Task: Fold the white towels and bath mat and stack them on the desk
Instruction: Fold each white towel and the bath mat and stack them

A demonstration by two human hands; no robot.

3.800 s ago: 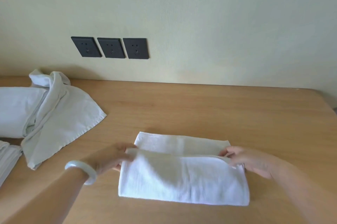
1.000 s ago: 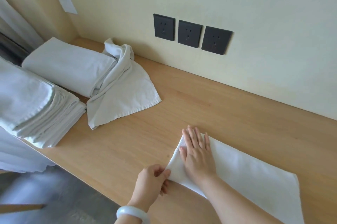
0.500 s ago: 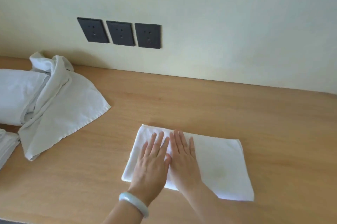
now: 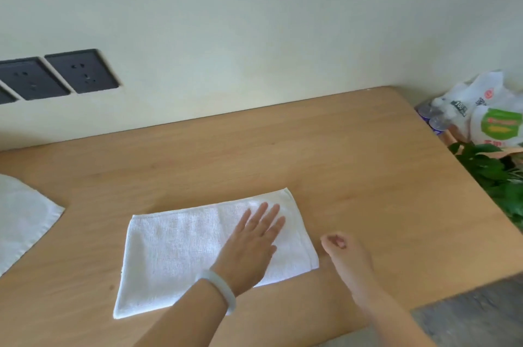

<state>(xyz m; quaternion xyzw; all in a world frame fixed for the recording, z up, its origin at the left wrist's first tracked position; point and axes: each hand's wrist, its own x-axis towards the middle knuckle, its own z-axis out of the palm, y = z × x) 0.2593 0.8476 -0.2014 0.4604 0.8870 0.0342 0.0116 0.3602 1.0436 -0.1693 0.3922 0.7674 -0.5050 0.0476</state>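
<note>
Folded towel point(image 4: 181, 250) lies flat on the desk point(image 4: 353, 165), near the front edge. It is a white rectangle with its long axis running left to right. The right end is angled away toward the wall point(image 4: 254, 21) and the left end sits closer to the person. The cloth is terry with fine ribbed rows, a stitched hem shows along the right short edge, and the corners look square.

Left hand point(image 4: 249, 245) rests palm down on the right half of the towel. Its fingers point(image 4: 261, 212) are straight and slightly spread, pointing toward the wall. A pale, smooth, glassy bangle point(image 4: 223, 288) circles that wrist, over the towel's near edge.

Right hand point(image 4: 345, 254) is just right of the towel's hemmed edge, over bare wood and clear of the cloth. Its fingers are loosely curled in and hold nothing. The outline is a little blurred.

The desk top is light wood with straight grain and a matte finish.

Left of the towel and well apart from it, the corner of another white cloth point(image 4: 22, 219) shows a hemmed edge. It is smoother in weave and cut off by the frame.

Beyond the towel and to its left, dark square sockets point(image 4: 82, 71) are set in the cream wall.

Far right of the towel, past the desk end, sit a crinkled white plastic bag point(image 4: 495, 117) with green print, some bottle tops point(image 4: 430, 117) and green leaves point(image 4: 495, 174).
</note>
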